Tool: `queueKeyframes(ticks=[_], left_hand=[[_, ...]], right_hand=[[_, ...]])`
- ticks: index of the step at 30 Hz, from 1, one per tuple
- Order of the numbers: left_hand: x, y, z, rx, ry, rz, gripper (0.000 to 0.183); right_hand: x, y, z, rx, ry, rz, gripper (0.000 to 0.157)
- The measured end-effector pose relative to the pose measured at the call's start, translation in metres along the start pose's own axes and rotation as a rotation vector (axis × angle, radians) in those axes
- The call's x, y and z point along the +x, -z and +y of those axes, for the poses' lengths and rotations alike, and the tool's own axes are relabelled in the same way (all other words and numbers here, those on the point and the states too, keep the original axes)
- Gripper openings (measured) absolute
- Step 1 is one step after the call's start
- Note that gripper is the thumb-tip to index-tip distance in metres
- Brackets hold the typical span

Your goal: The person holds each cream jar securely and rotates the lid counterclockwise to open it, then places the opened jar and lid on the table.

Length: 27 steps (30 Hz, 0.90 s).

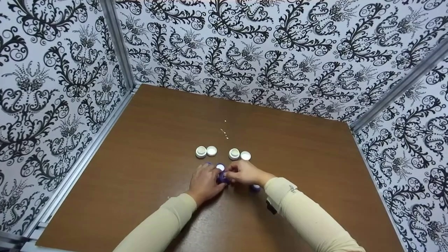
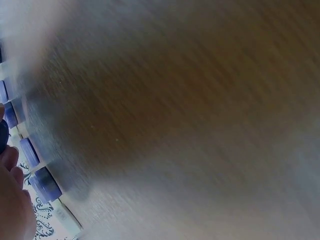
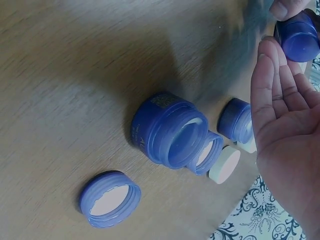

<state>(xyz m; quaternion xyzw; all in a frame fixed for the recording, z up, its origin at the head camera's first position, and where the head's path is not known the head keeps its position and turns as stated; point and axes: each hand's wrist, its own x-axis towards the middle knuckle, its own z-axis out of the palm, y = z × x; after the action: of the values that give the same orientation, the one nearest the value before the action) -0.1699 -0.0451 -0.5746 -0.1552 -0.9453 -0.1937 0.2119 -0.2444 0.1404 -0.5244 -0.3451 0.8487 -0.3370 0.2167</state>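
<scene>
Both hands meet at a small blue jar [image 1: 222,177] near the middle of the table. My left hand [image 1: 205,180] grips it from the left, its thumb toward the near side. From the right, the fingers of my right hand [image 1: 246,172] pinch at it. Close up in the right wrist view, that jar [image 3: 300,40] is held between fingertips. Below the right hand, a larger open blue jar [image 3: 170,131] stands beside an upturned blue lid [image 3: 110,200] with a white liner. In the left wrist view the left hand [image 2: 15,200] shows only at the edge, partly cut off.
Beyond the hands stand two open white jars [image 1: 201,152] [image 1: 234,154], each with an upturned white lid [image 1: 211,151] [image 1: 245,155] beside it. Another blue lid [image 1: 220,167] lies just past the fingers. Pale specks [image 1: 224,133] dot the brown table [image 1: 168,122]. Patterned walls [image 1: 245,52] enclose it.
</scene>
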Motion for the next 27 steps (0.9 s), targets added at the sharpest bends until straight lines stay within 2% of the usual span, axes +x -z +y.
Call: queueKeyframes(ticks=[10,22,27], left_hand=[[0.0012,0.0001,0.0008,-0.008,-0.002,-0.003,0.039],[0.0032,-0.0030,0.0000,0.013,-0.036,0.024,0.038],[0.0033,-0.0034,0.0004,0.012,-0.027,0.007,0.040]], right_hand=[[-0.0019,0.0031,-0.0007,-0.032,0.046,0.024,0.014],[-0.0023,0.0023,0.0030,0.013,0.024,0.027,0.020],[-0.0033,0.0033,0.0016,-0.005,0.020,0.027,0.018]])
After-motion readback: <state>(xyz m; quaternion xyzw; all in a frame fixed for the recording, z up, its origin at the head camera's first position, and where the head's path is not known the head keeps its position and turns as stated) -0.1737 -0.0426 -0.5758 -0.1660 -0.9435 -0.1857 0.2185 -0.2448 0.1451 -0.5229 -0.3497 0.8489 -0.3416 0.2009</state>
